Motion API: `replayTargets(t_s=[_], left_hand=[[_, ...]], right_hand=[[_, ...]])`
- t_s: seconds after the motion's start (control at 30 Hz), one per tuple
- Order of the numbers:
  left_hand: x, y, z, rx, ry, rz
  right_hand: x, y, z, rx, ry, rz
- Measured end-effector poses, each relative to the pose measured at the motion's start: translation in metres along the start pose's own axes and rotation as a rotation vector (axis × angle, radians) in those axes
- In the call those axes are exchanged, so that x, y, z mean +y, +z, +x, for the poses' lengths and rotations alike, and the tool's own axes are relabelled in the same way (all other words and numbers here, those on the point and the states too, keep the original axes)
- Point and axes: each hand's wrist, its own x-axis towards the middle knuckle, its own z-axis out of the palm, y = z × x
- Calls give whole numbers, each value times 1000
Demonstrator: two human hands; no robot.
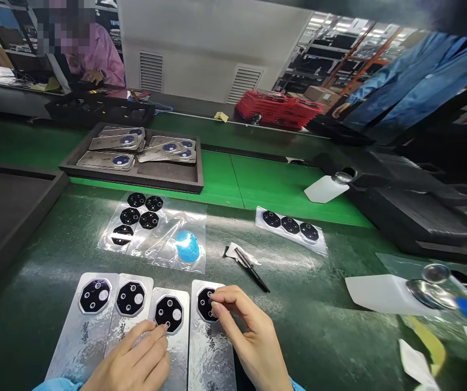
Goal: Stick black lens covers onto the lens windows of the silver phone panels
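Several silver phone back covers lie side by side at the front, each with a black octagonal camera plate. My left hand [133, 355] reaches over the third back cover [174, 358], fingers bent and close together, fingertips at the lower edge of its camera plate [164, 310]. Whatever they pinch is hidden. On the rightmost back cover [209, 358], my right hand [253, 336] has thumb and forefinger pinched over the right side of the camera plate [203, 304]. I cannot make out what is between them. Two more back covers, the leftmost [81, 347] among them, lie to the left.
Beyond are a clear sheet [164, 250] with black octagonal stickers and a blue lump [187, 246], tweezers [253, 270] on a tissue, and a sticker strip [290, 225]. A grey tray [172, 182] holds stacked covers. White bottles [376, 293] stand right. A co-worker [105, 51] sits opposite.
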Motion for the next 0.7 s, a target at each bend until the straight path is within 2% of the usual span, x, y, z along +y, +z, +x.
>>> replayTargets(t_s=[0.17, 0.33, 0.57, 0.7], left_hand=[[0, -1, 2, 6, 10, 20], [3, 2, -2, 26, -6, 24], [4, 3, -5, -5, 6, 27], [4, 4, -4, 15, 0, 52]], right_hand=[[-7, 6, 5, -25, -103, -23], [-9, 14, 8, -73, -127, -24], [-8, 20, 7, -88, -141, -56], [-11, 25, 6, -188, -181, -121]])
